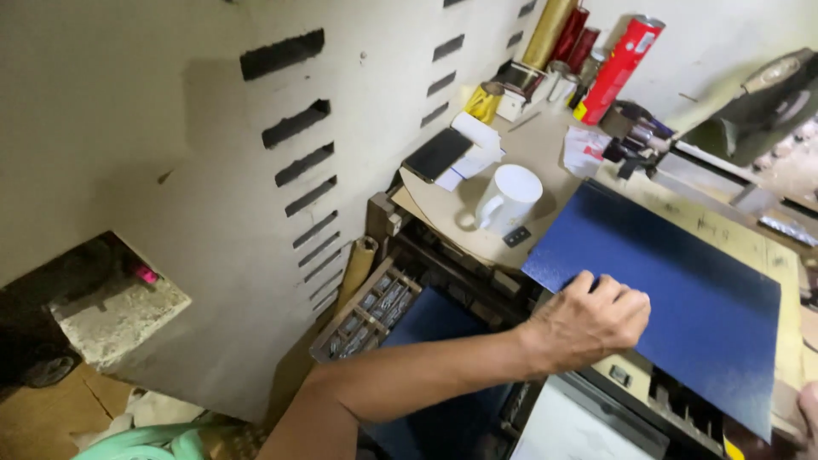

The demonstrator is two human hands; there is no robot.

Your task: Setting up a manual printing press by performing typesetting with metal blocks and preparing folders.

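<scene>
The left hand point(592, 319) lies knuckles up on the near left corner of a dark blue sheet point(682, 298), its fingers point(626, 298) curled down and pressing flat on the sheet rather than closed around it. The sheet lies at a slant on the table point(545, 145). Its lower left edge overhangs the darker machine parts below, and its far right corner reaches toward the table's edge.

Just beyond the sheet's upper left edge stands a white mug point(509, 198), close but apart from it, with a small dark block point(516, 236) in the narrow gap between them. Past the mug the table has a bare strip before the clutter of red and gold rolls point(620, 58) at the back wall. To the left, a tray of metal pieces point(368, 311) sits lower, beside a slotted panel point(324, 170).

At the lower right corner only a sliver of the right hand point(808, 411) shows, near the sheet's far corner; whether it grips anything cannot be told. A second blue sheet point(434, 319) lies partly hidden under the forearm.
</scene>
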